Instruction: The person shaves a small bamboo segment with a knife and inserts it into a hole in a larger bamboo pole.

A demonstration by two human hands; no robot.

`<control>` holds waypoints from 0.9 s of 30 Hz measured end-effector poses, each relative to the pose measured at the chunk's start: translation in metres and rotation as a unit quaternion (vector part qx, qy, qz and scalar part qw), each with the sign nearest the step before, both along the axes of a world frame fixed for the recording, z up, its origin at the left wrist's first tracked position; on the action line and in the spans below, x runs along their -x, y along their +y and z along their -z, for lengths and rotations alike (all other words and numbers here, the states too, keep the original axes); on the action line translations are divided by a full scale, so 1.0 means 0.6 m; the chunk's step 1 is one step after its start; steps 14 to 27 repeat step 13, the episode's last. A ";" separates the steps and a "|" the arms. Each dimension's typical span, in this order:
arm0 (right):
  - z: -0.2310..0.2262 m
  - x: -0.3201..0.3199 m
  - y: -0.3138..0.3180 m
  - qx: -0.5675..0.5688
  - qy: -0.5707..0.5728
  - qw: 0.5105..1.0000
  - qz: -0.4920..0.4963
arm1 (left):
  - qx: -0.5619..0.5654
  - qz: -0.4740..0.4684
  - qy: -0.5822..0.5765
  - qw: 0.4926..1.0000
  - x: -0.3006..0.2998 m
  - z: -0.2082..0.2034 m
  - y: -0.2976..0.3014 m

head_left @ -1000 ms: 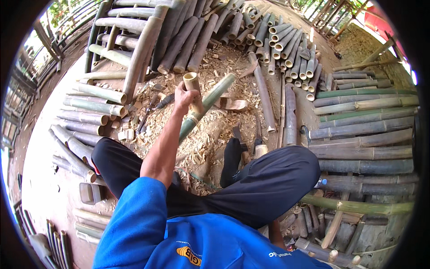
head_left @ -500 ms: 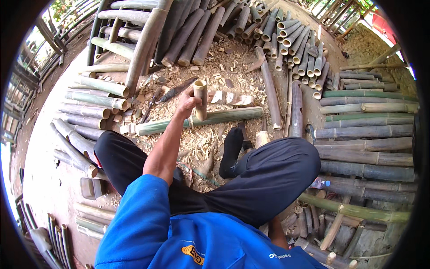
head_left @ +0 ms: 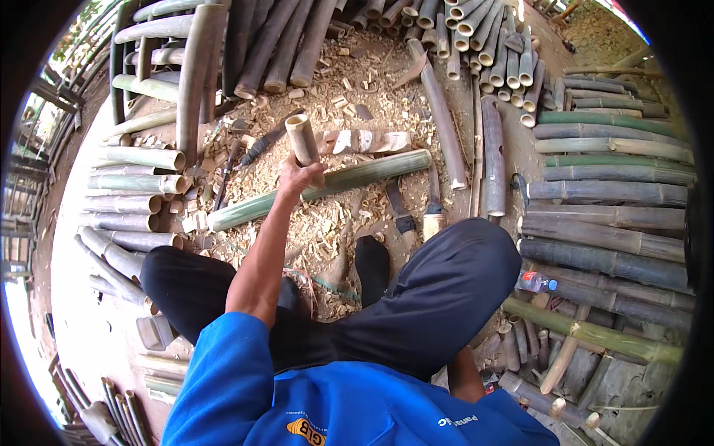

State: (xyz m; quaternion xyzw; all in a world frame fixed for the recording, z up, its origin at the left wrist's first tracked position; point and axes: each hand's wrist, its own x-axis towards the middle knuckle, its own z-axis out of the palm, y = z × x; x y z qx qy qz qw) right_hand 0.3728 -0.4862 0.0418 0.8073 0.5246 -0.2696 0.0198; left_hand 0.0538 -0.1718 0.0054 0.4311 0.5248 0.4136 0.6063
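Lifted a little higher than before, the short bamboo piece [head_left: 303,140] is held upright in the closed left hand [head_left: 299,178] above the long green pole [head_left: 320,189] on the chips, and should be kept steady; the right hand is hidden.

The short bamboo piece [head_left: 302,139] looks pale, dry and matt; the long bamboo pole [head_left: 320,188] is smooth green. Rough wood chips [head_left: 327,223] litter the ground. The water bottle [head_left: 534,282] is clear plastic.
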 end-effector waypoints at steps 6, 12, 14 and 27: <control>0.059 -0.018 0.266 -0.123 -0.031 0.991 -0.040 | -0.019 -0.002 -0.055 0.998 -0.008 0.019 0.118; 0.120 -0.231 0.650 -0.268 -0.244 0.932 0.004 | 0.055 0.283 0.067 0.955 0.075 -0.067 0.341; 0.131 -0.209 0.687 -0.270 -0.233 0.934 0.001 | 0.047 0.328 0.121 0.936 0.088 -0.083 0.373; 0.131 -0.209 0.687 -0.270 -0.233 0.934 0.001 | 0.047 0.328 0.121 0.936 0.088 -0.083 0.373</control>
